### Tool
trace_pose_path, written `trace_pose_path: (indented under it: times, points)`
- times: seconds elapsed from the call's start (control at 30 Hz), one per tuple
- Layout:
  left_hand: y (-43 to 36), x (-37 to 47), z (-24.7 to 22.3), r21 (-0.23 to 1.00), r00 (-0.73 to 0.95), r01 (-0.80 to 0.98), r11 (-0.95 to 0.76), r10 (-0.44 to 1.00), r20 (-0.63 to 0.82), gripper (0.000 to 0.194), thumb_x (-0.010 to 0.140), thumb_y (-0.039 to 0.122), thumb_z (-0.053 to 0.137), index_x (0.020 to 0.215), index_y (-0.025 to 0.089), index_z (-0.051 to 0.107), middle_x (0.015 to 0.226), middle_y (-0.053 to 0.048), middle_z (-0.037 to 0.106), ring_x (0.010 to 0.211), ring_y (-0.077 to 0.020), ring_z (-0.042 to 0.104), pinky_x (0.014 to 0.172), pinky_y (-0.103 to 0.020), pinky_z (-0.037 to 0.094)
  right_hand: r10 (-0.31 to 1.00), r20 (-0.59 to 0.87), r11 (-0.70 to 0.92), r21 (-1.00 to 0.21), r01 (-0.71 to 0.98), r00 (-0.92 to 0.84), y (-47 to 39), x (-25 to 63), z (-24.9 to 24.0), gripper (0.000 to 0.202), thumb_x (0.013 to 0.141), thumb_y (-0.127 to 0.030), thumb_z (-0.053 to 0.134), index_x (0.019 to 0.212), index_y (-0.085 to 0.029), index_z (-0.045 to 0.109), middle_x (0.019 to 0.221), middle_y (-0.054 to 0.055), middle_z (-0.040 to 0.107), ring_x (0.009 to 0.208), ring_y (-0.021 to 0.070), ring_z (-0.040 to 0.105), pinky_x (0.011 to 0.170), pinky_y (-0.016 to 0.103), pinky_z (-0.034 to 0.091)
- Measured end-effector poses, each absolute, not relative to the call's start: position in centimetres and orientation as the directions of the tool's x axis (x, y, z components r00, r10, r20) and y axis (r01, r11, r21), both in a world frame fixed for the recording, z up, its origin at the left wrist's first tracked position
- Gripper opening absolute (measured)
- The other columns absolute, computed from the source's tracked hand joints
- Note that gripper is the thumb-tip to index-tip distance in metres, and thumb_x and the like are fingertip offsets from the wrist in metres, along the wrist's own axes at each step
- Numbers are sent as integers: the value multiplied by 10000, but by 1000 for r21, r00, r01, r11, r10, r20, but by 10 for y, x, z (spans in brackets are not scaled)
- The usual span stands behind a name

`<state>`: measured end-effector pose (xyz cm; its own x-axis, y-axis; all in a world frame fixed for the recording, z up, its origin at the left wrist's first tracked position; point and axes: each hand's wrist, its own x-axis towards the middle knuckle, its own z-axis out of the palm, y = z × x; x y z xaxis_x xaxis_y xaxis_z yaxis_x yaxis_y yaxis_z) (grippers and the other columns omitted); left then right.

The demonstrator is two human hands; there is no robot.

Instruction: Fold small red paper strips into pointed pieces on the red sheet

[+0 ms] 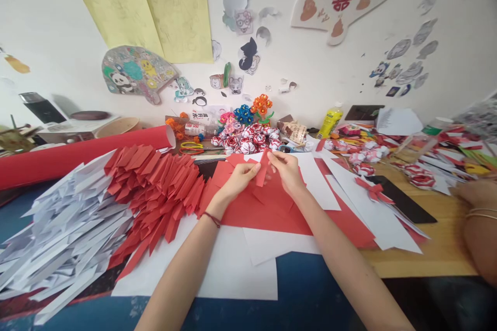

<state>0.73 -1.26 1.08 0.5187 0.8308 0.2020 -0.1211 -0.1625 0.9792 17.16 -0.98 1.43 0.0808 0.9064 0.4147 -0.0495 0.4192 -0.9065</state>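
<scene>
White wall ahead, pasted with paper cutouts and two yellow drawing sheets; below it a crowded craft desk (pixel 427 264), wood along its right side, blue at its near edge. My left hand (pixel 241 176) and right hand (pixel 286 168) meet over the middle of the desk, both pinched shut on one red paper strip (pixel 263 169). The strip stands nearly upright between my fingertips, long axis running from near edge toward the far edge, top tipped slightly right. Left fingertips grip its left edge, right fingertips its upper right; neither hand is clearly nearer, and it sits dead centre between them. Under my hands lie red paper sheets (pixel 272 212) overlapped with white paper sheets (pixel 233 269). Toward the left edge: a fan of folded red strips (pixel 159 191), then a heap of folded white strips (pixel 66 232). Along the far edge, red-and-white paper balls (pixel 248 140). Another person's arm (pixel 479 227), bangled, rests at the right edge.
</scene>
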Motion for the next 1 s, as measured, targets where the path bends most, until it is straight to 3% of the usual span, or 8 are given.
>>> trace_pose_path:
  times: [0.3, 0.67, 1.0]
  points:
    - [-13, 5, 11, 968, 514, -93, -234, 821, 248, 488, 870, 547, 581, 850, 88, 747, 896, -133, 748, 852, -211, 688, 794, -290, 510, 911, 403, 411, -906, -103, 92, -7, 171, 12, 320, 792, -477, 709, 693, -180, 642, 619, -19, 507, 524, 106, 377, 528, 266, 319]
    - [-13, 10, 11, 958, 480, -19, -286, 838, 260, 481, 872, 559, 558, 671, 130, 638, 832, -125, 751, 769, -189, 696, 769, -284, 525, 906, 403, 408, -913, -10, 131, -9, 172, 13, 371, 769, -545, 698, 734, -177, 673, 651, -3, 557, 532, 110, 398, 522, 265, 339]
    - [-13, 14, 9, 967, 432, 4, -254, 873, 227, 448, 817, 555, 626, 669, 133, 626, 771, -123, 750, 746, -211, 712, 730, -298, 543, 897, 421, 430, -902, -46, 131, -10, 171, 14, 327, 795, -491, 694, 730, -171, 674, 631, -5, 546, 530, 106, 393, 528, 265, 331]
